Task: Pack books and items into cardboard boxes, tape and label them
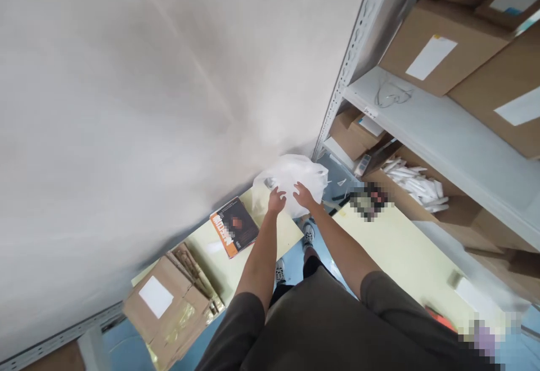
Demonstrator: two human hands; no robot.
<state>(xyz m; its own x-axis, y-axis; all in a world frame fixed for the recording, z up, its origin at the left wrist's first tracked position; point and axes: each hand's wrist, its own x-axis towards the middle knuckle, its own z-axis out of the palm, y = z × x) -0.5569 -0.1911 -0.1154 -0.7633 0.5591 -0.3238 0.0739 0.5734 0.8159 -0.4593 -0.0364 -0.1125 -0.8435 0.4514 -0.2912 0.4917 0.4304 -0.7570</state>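
Gripping plastic bag point(291, 175) at bench point(223, 272) with clenched fingers of left hand point(276, 200) and right hand point(304, 195); probably calls next for even, steady hold.

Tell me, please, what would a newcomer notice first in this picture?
Most likely the white plastic bag in the middle, with the left hand and the right hand both on it. Next comes the dark book with an orange edge, lying on a pale yellow table just left of the hands. On the right stands a metal shelf that carries brown boxes.
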